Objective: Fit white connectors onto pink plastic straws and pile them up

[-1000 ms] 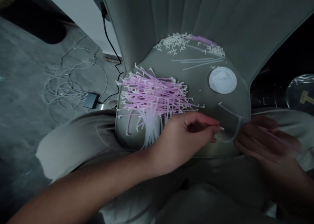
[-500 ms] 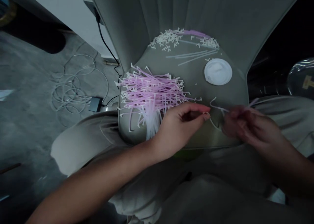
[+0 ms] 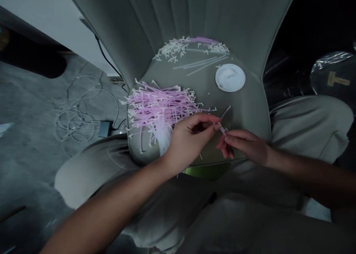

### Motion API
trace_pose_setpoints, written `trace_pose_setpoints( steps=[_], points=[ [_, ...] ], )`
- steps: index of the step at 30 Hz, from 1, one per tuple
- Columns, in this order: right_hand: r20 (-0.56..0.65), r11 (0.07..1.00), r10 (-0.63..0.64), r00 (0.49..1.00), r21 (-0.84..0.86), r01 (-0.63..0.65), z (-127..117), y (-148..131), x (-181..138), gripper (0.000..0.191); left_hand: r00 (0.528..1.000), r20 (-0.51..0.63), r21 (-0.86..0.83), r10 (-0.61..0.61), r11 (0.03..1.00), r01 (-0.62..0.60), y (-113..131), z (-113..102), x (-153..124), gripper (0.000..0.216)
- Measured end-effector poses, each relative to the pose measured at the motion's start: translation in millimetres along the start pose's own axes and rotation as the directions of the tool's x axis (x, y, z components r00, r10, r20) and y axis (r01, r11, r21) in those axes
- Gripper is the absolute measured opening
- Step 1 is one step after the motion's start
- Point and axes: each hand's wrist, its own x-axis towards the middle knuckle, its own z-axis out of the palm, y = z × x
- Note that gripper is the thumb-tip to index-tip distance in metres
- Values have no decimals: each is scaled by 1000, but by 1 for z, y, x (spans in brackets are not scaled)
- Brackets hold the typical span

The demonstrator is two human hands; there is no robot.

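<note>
My left hand (image 3: 189, 142) and my right hand (image 3: 244, 144) meet above the grey seat of an upholstered chair (image 3: 239, 113). Between their fingertips they pinch a thin pale pink plastic strip (image 3: 223, 130), whose upper end sticks out toward the white lid. A large heap of pink strips with small white T-shaped ends (image 3: 158, 109) lies just left of my left hand. Farther back sit a scatter of tiny white cut pieces (image 3: 172, 49) and several long thin pale strips (image 3: 203, 62). A round white lid (image 3: 230, 77) rests on the seat.
Pale trousers cover my knees (image 3: 308, 127) on both sides of the seat. The chair's fluted grey back (image 3: 194, 12) rises behind it. Tangled white cables (image 3: 75, 116) and a dark box (image 3: 104, 129) lie on the grey floor at left. Clear plastic (image 3: 332, 74) shines at right.
My right hand has moved from the seat's right edge to beside my left hand. The strip is now short and pinched between both hands. The whole view has shifted left and upward.
</note>
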Motion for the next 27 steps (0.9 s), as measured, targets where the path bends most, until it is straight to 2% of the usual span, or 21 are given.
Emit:
trace_pose_setpoints(
  steps=[8, 13, 27],
  points=[
    [-79, 996, -85, 993, -5, 85, -1, 3, -3, 31, 997, 6, 84, 71, 994, -71, -11, 3, 3, 7],
    [-122, 995, -93, 988, -37, 89, -1, 3, -3, 30, 997, 15, 136, 81, 987, -82, -15, 3, 3, 13],
    [-91, 990, -75, 993, -127, 63, 2, 2, -6, 32, 961, 104, 273, 256, 922, -275, -19, 2, 3, 17]
  ],
)
